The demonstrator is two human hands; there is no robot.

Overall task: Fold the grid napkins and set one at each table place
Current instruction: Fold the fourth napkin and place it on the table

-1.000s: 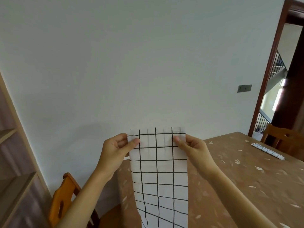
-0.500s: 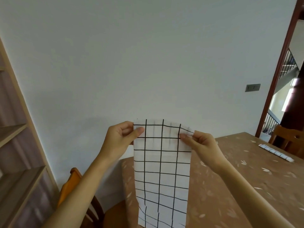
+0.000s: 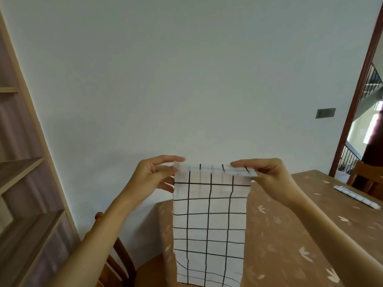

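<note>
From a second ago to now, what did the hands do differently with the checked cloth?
Both hands, left hand and right hand, have tipped the top edge of the white black-grid napkin over, away from the person, starting a fold; before, it was held up flat. Both keep pinching the top corners. The folded grid napkin on the brown patterned table has not moved.

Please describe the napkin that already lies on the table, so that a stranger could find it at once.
Start at the brown table and follow it to its far right end, near the doorway. There the folded napkin lies flat as a narrow strip. Unlike the grid napkin hanging from both hands, nobody touches it.
</note>
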